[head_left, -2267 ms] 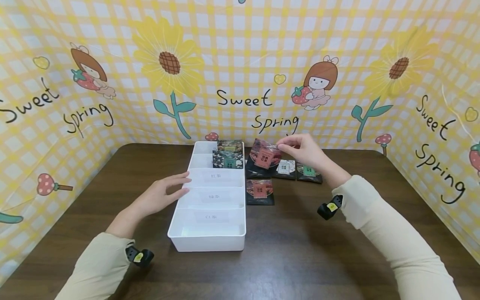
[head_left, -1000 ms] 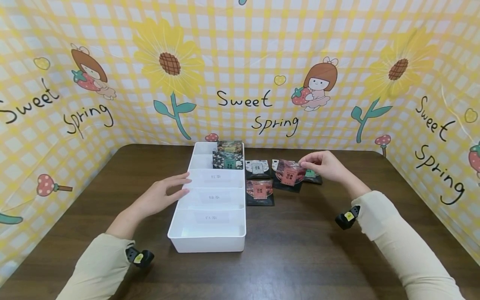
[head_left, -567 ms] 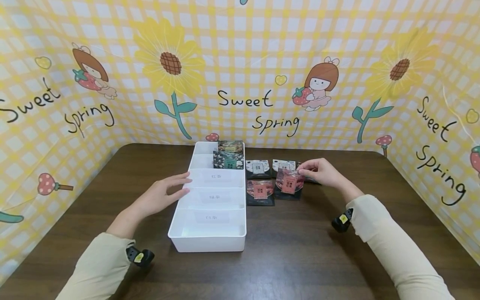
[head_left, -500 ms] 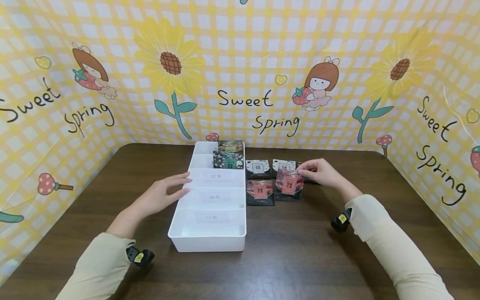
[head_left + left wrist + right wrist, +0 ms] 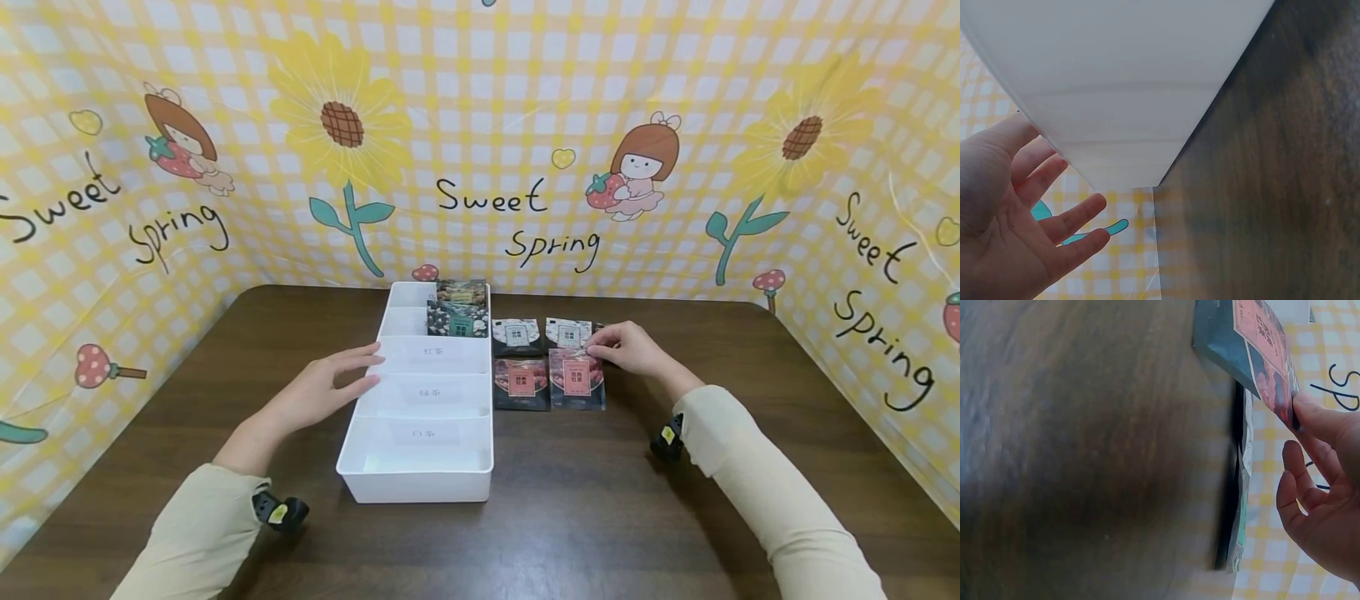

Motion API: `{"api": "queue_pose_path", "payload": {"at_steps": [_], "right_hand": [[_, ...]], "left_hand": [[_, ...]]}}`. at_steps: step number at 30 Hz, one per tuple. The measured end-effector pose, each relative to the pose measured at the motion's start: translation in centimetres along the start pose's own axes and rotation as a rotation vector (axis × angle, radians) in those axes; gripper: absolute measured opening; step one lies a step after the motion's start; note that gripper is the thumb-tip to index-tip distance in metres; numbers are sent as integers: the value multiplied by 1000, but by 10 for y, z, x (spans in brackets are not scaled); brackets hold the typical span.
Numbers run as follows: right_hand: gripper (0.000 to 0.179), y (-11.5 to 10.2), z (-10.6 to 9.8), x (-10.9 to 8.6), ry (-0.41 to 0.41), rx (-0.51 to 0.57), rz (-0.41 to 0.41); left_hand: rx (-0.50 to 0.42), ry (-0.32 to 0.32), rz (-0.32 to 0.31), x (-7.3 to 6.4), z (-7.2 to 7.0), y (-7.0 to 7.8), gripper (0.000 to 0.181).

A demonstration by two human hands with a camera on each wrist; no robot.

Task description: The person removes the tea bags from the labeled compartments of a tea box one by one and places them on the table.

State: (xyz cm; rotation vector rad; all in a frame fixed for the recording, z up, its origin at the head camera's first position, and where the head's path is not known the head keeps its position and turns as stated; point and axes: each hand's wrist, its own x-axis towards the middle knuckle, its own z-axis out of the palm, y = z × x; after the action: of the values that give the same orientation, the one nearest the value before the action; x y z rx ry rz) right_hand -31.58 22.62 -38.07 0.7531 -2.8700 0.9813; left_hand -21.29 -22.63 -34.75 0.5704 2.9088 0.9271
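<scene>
My right hand (image 5: 637, 350) pinches the top right corner of a tea sachet (image 5: 576, 383) with a red label. In the right wrist view this sachet (image 5: 1260, 344) slants up from the table, its upper corner between thumb and finger. Just left of it lies another red-labelled sachet (image 5: 521, 385). Behind them lie two white-labelled sachets (image 5: 516, 336). My left hand (image 5: 318, 390) rests its fingertips on the left rim of a white divided box (image 5: 412, 487), fingers loosely spread. Two sachets stand in the box's rear compartments, the nearer sachet (image 5: 459, 321) green-labelled.
Paper labels with handwriting mark the box's front three compartments, such as the nearest label (image 5: 423, 433). A green-edged sachet (image 5: 1239, 531) lies behind my right hand, mostly hidden in the head view. A yellow checked cloth (image 5: 480, 100) surrounds the dark wooden table (image 5: 600, 517).
My right hand has carried the red-labelled sachet from the back row rightward, then forward and down beside the other red one, uncovering the white-labelled sachets. My left hand stays on the box.
</scene>
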Motion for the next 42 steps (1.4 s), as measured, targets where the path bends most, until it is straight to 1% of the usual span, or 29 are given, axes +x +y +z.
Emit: {"api": "queue_pose_path", "payload": {"at_steps": [7,10,17,21,29,33,36,39,42], "right_hand": [[13,-1,6,1,-12,-19,72],[13,-1,7,1,-22,-26,74],[13,-2,8,2,-81,7,68],[12,-1,10,2,-94,2,62],[15,-3,10,1,-87,-14,91],[17,-5,7,0,-61,-7,115],[18,-7,3,0,-39,15,127],[18,-12,-1,1,-21,35,109],[20,-18,-5,3,-6,39,70]], "left_hand": [[-4,-3,0,0,0,0,47],[-6,-2,2,0,0,0,48],[0,-3,-6,2,2,-3,48],[-1,-1,1,1,1,-2,48],[-1,1,7,-1,1,0,49],[6,23,16,0,3,-1,49],[6,27,15,0,3,-1,50],[3,18,3,1,3,-3,51],[0,0,-5,2,2,-4,50]]}}
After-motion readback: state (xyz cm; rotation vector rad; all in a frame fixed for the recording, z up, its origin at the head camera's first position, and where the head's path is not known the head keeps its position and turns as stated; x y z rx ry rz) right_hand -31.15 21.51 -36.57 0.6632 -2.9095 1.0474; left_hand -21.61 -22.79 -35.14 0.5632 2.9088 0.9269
